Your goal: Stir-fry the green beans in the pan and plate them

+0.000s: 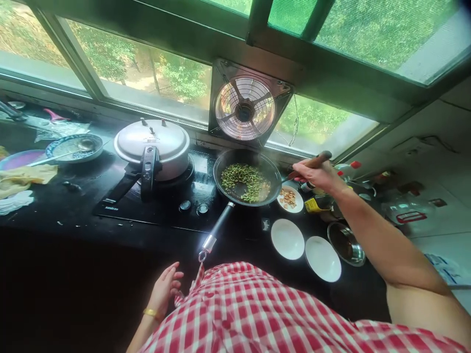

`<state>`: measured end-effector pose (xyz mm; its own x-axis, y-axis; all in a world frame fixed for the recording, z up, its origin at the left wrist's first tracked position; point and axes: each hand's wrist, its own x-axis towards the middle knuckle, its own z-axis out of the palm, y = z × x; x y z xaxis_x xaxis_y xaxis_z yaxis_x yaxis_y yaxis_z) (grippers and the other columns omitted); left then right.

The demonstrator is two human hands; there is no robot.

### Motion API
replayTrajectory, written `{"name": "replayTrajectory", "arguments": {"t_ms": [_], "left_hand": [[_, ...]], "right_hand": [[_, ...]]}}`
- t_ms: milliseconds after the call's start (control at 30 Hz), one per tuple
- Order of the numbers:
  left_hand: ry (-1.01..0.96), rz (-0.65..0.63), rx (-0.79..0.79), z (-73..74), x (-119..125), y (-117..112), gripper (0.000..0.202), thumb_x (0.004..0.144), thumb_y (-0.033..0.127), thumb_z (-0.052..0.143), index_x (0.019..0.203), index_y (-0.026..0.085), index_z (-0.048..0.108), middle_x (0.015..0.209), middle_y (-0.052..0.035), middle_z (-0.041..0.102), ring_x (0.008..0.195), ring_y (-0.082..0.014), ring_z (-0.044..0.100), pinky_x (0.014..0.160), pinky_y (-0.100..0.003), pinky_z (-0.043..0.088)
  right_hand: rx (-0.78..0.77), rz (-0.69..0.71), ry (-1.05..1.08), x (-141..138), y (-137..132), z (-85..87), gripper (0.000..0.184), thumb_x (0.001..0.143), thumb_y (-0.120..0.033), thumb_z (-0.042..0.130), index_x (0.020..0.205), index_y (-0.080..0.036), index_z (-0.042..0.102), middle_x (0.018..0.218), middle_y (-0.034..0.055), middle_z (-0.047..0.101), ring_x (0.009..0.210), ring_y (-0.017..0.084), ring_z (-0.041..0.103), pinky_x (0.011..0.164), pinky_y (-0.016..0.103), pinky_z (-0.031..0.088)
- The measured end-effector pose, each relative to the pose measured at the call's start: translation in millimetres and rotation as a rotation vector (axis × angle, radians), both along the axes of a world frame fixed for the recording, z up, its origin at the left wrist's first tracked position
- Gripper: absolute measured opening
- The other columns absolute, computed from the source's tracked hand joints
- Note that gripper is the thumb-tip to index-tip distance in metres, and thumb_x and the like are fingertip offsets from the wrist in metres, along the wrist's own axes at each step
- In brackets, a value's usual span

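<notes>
My right hand (316,175) is closed round the wooden handle of a spatula (321,158). The tool's lower end points left towards the frying pan (275,190), and I cannot make out its tip. Finely chopped green vegetable (235,179) lies spread in the pan, with some paler bits at its right side. The long metal pan handle (220,223) reaches down towards the red checked clothing. Left of that handle's ring, my left hand (167,285) hangs with loosely bent, parted fingers and holds nothing.
A silver pressure cooker (171,152) stands on the left burner. Right of the pan are a plate of sliced food (290,200), two white dishes (287,239), a metal bowl (348,244) and several bottles. A patterned bowl (75,147) sits far left. Behind the pan is a window fan (246,109).
</notes>
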<state>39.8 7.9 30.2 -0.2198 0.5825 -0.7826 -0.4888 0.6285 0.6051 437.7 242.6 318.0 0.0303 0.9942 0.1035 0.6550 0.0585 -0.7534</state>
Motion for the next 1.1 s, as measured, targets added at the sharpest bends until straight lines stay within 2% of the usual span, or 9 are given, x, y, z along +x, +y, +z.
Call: {"name": "replayTrajectory", "arguments": {"t_ms": [133,267,367,500,600,733,833,933,1100], "left_hand": [[0.009,-0.006,-0.011,-0.3,-1.7,2.4,0.026,0.093,0.018,0.049,0.117,0.012,0.053,0.069,-0.0024,0.062,0.041,-0.0059,0.051,0.035,-0.014,0.035],[0.006,-0.035,0.001,0.7,-1.3,9.1,0.025,0.094,0.020,0.048,0.117,0.013,0.053,0.069,-0.0018,0.061,0.041,-0.0050,0.050,0.035,-0.013,0.032],[0.009,-0.041,0.012,1.4,-1.3,11.2,0.024,0.094,0.021,0.048,0.117,0.014,0.053,0.071,-0.0015,0.061,0.042,-0.0041,0.049,0.036,-0.012,0.031],[0.003,-0.023,-0.011,0.5,-1.2,5.9,0.023,0.094,0.021,0.048,0.115,0.014,0.053,0.070,-0.0011,0.060,0.042,-0.0041,0.048,0.036,-0.012,0.031],[-0.007,0.005,-0.039,1.0,1.7,1.2,0.020,0.094,0.020,0.047,0.113,0.014,0.052,0.068,0.0001,0.059,0.040,-0.0038,0.047,0.035,-0.012,0.029],[-0.007,0.022,-0.054,7.2,7.1,0.8,0.019,0.094,0.020,0.046,0.112,0.016,0.051,0.067,0.0012,0.057,0.038,-0.0035,0.045,0.034,-0.012,0.028],[0.001,0.023,-0.037,12.1,9.5,2.8,0.019,0.095,0.020,0.045,0.112,0.015,0.051,0.066,0.0011,0.057,0.038,-0.0041,0.045,0.033,-0.012,0.028],[0.013,0.017,-0.027,14.8,10.9,4.8,0.020,0.095,0.020,0.046,0.113,0.014,0.051,0.065,0.0009,0.058,0.038,-0.0039,0.045,0.033,-0.012,0.027],[0.021,-0.016,-0.031,17.1,15.0,8.0,0.022,0.095,0.021,0.046,0.114,0.013,0.051,0.063,0.0010,0.057,0.037,-0.0036,0.045,0.033,-0.011,0.025]], "right_hand": [[-0.021,-0.215,0.156,-31.7,16.5,-6.9,0.023,0.076,-0.036,0.072,0.069,-0.016,0.067,0.054,0.0040,0.067,0.049,0.017,0.067,0.040,0.020,0.054],[-0.018,-0.251,0.352,-55.9,22.2,-9.3,0.019,0.080,-0.027,0.068,0.068,-0.013,0.065,0.050,0.0023,0.065,0.044,0.015,0.065,0.037,0.017,0.051],[0.068,-0.256,0.374,-39.0,17.3,-2.1,0.010,0.079,-0.021,0.067,0.074,-0.012,0.067,0.056,0.0028,0.068,0.047,0.013,0.066,0.041,0.016,0.054],[0.093,-0.330,0.222,17.7,18.2,1.4,0.006,0.072,-0.016,0.072,0.075,-0.011,0.069,0.057,0.0043,0.068,0.047,0.014,0.066,0.040,0.016,0.054],[0.082,-0.378,0.318,46.0,33.5,-18.5,0.006,0.071,-0.014,0.071,0.074,-0.013,0.067,0.055,0.0038,0.067,0.046,0.014,0.065,0.040,0.017,0.053],[-0.008,-0.401,0.564,46.8,58.3,-65.3,0.009,0.076,-0.012,0.063,0.073,-0.018,0.057,0.055,0.0001,0.067,0.047,0.012,0.065,0.042,0.017,0.053],[-0.098,-0.317,0.639,35.8,66.2,-93.1,0.010,0.075,-0.012,0.062,0.072,-0.019,0.056,0.060,0.0005,0.069,0.056,0.015,0.069,0.052,0.024,0.059],[-0.118,-0.197,0.655,25.1,58.9,-101.6,0.010,0.069,-0.014,0.067,0.074,-0.020,0.061,0.074,0.0022,0.074,0.074,0.018,0.073,0.072,0.032,0.061],[0.108,0.444,0.159,5.6,10.0,-77.3,0.013,0.074,-0.025,0.070,0.086,-0.023,0.073,0.111,0.0055,0.072,0.114,0.025,0.062,0.101,0.038,0.048]]}}
